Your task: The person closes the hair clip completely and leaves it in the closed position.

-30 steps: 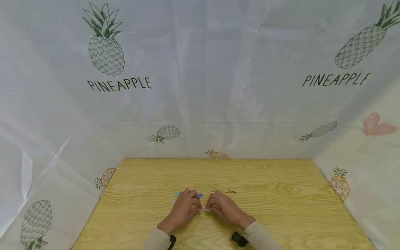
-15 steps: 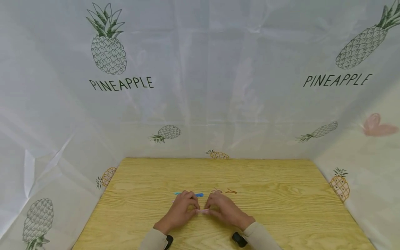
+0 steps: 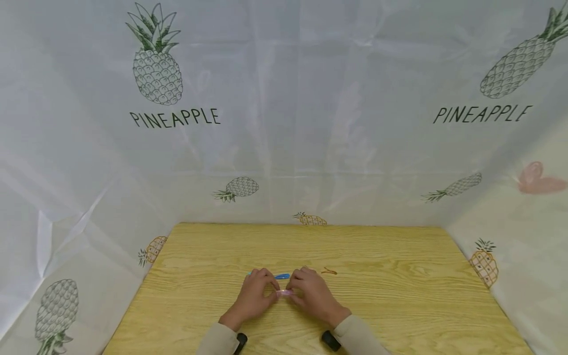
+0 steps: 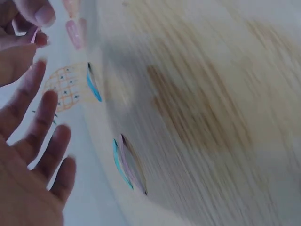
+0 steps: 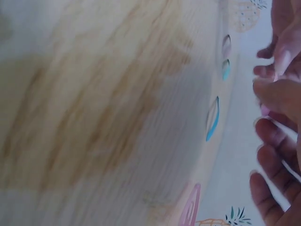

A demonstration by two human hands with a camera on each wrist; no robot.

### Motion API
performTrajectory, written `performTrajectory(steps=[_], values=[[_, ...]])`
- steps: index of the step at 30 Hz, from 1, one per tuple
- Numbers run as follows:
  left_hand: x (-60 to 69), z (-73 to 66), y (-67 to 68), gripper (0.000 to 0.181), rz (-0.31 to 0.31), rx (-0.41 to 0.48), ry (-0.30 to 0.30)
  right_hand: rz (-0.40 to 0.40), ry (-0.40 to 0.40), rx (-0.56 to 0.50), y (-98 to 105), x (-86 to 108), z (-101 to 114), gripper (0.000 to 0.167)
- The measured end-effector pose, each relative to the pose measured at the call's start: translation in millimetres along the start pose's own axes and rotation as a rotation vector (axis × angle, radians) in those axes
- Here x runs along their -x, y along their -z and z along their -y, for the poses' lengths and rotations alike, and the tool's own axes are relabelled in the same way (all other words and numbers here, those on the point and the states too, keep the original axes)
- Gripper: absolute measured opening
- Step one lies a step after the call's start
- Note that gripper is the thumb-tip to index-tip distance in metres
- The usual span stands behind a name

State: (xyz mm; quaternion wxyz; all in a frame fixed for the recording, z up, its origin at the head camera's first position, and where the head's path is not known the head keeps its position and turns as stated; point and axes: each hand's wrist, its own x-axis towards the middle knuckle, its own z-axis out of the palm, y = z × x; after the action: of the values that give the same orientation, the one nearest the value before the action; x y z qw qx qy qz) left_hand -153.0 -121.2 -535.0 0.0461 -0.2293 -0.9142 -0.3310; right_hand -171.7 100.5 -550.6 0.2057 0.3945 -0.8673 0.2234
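Note:
Between both hands, just above the table, is a small pink clip. My left hand pinches its left end between thumb and fingers, and my right hand pinches the right end. In the left wrist view the left hand has its other fingers spread loosely. The right hand in the right wrist view holds a bit of pink at its fingertips. Fingers cover much of the clip, so its exact state cannot be told.
Behind the hands lie a blue clip and a brown clip. The left wrist view shows a teal clip beside a purple one. A pink clip lies low in the right wrist view. A pineapple-print sheet surrounds the wooden table.
Both hands have shifted slightly left and away from the body with the pink clip. The right hand now covers the pinkish clip beside the brown one.

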Motion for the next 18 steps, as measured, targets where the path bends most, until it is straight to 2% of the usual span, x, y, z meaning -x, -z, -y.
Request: performTrajectory(steps=[3,6,11,14,18], values=[[1.7,-0.7,-0.3,0.011,-0.046,-0.144,-0.025,0.043,-0.05,0.03,-4,-2.2,2,0.011],[0.8,-2.9,-1.1,0.014,-0.054,-0.262,-0.048,0.088,-0.1,0.06,-7,-4.4,4,0.009],[-2.8,-3.4,-2.9,0.011,-0.06,-0.434,-0.086,0.117,-0.137,0.073,-12,-9.4,5,0.013],[-4.5,-0.9,-4.9,0.01,-0.085,-0.516,-0.118,0.129,-0.143,0.082,-14,-12.9,5,0.012],[-6.6,1.4,-7.3,0.008,-0.09,-0.564,-0.128,0.148,-0.151,0.095,-17,-16.5,7,0.01]])
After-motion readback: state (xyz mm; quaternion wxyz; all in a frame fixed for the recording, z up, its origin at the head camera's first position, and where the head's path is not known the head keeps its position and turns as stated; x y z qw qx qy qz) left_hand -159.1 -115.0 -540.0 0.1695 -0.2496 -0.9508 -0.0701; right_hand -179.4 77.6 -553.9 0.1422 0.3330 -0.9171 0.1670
